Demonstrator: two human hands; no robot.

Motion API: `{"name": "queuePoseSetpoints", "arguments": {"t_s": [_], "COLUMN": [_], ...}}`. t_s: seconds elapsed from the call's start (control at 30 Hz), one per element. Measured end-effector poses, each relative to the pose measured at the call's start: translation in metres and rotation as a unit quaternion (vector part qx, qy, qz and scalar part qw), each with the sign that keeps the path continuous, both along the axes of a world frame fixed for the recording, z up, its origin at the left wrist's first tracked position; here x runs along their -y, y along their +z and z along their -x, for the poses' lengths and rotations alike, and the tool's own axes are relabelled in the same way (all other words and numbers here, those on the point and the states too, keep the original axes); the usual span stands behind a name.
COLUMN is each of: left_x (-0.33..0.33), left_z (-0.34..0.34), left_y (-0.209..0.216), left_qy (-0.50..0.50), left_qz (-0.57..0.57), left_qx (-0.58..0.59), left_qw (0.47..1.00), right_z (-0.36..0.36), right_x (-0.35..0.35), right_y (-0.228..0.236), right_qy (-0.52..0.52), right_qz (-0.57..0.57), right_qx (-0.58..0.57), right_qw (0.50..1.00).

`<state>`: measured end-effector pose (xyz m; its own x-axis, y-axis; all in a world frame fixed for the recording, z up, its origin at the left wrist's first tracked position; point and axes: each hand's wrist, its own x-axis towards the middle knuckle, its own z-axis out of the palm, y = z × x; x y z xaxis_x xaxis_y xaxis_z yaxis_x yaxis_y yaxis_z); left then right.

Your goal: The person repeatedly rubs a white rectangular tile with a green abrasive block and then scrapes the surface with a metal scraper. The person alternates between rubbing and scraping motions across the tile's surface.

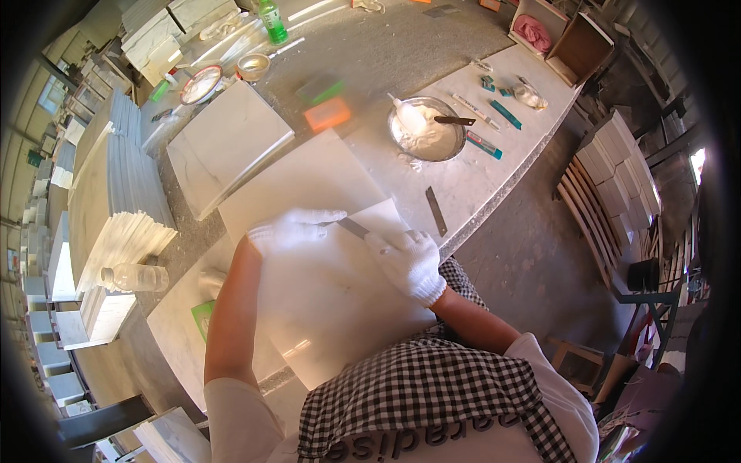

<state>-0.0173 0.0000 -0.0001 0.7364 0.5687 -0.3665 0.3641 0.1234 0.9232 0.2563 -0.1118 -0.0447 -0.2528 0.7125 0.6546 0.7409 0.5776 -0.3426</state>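
My right hand (407,261), in a white knit glove, is closed around a narrow grey metal blade (354,227). The blade lies at the upper edge of a pale, veined stone tile (340,309) in front of me. My left hand (289,229), also white-gloved, has its fingers stretched out over the tile's upper left part, their tips near the blade's free end. Whether they touch the blade I cannot tell. Another pale tile (316,174) lies partly under the first, just beyond my hands. Part of my left glove looks blurred.
A metal bowl (428,131) of white paste, with a putty knife (455,120) on it, stands beyond my right hand. Nearby lie a loose flat blade (437,211) and teal cutters (505,114). Orange (327,114) and green blocks are farther off. A plastic bottle (135,278) lies left, beside stacked tiles.
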Motion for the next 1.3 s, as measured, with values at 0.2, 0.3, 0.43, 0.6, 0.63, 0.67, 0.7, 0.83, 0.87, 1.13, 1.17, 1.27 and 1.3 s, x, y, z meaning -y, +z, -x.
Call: {"name": "queuePoseSetpoints", "arguments": {"t_s": [0.2,0.3,0.43,0.6,0.63,0.67,0.7,0.83,0.87,1.13,1.17,1.27,1.3], "left_x": [-0.003,-0.003,-0.002,0.0,0.0,0.0,-0.001,-0.001,-0.002,0.0,0.0,0.0,0.0], "left_z": [0.0,0.001,0.002,0.002,0.002,0.001,0.001,0.003,0.003,-0.002,-0.002,-0.002,-0.002], "left_y": [-0.001,-0.004,-0.004,-0.007,-0.008,-0.009,-0.01,-0.01,-0.009,0.003,0.004,0.004,0.004], "left_qy": [-0.003,-0.027,-0.013,0.006,0.012,0.018,0.024,-0.002,-0.003,0.015,0.017,0.006,-0.008], "left_qz": [0.003,-0.058,-0.037,-0.013,0.006,0.021,0.03,-0.026,-0.03,0.028,0.029,0.006,-0.026], "left_qx": [-0.017,-0.008,0.002,0.016,0.038,0.047,0.053,0.029,0.029,-0.011,-0.018,-0.016,-0.024], "left_qw": [1.0,0.998,0.999,1.0,0.999,0.999,0.998,0.999,0.999,0.999,0.999,1.0,0.999], "right_z": [0.001,0.0,0.002,0.0,-0.003,-0.006,-0.007,-0.023,-0.034,-0.106,-0.108,-0.109,-0.109], "right_x": [0.001,0.002,-0.002,0.0,0.002,0.003,0.003,-0.009,-0.014,-0.081,-0.085,-0.095,-0.095], "right_y": [0.0,0.001,0.003,0.006,0.005,0.004,0.001,-0.014,-0.016,-0.003,-0.001,0.006,0.007], "right_qy": [-0.001,0.0,-0.002,-0.018,-0.022,-0.031,-0.043,-0.129,-0.162,-0.266,-0.267,-0.264,-0.263], "right_qz": [0.022,0.062,0.009,-0.019,-0.035,-0.04,-0.021,0.046,0.042,0.028,0.051,0.088,0.084], "right_qx": [0.07,0.099,0.073,-0.026,-0.037,-0.035,-0.083,-0.204,-0.181,0.037,0.055,0.096,0.1], "right_qw": [0.997,0.993,0.997,0.999,0.998,0.998,0.995,0.969,0.969,0.963,0.961,0.956,0.956]}}
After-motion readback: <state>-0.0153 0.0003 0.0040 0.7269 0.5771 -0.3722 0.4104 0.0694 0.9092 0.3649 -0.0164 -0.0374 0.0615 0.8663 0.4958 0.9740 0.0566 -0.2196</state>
